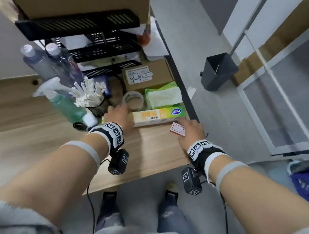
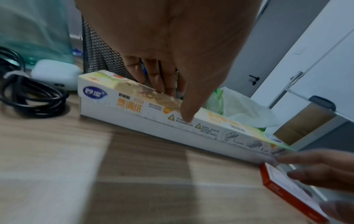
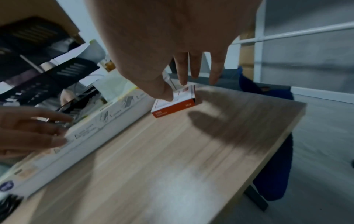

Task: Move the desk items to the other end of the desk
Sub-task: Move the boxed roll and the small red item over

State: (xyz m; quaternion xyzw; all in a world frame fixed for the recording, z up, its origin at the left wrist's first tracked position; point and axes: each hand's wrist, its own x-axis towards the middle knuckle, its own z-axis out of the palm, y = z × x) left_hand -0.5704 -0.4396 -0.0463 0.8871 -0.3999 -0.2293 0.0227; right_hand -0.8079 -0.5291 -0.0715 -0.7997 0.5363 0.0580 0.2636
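Both hands reach out over the wooden bench (image 1: 147, 153). The right hand (image 1: 190, 131) hangs with fingers spread loosely above a small red-and-white box (image 1: 176, 130) near the bench's right edge, thumb at its top. The left hand (image 1: 119, 114) straddles the long paper box (image 1: 157, 117), fingers behind, thumb on its front. Farther off lie a tape roll (image 1: 132, 100) and green tissues (image 1: 162, 96).

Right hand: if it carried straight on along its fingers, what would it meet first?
Probably the small red and white box: the right hand hangs open over it, thumb about touching its top. Contact is unclear.
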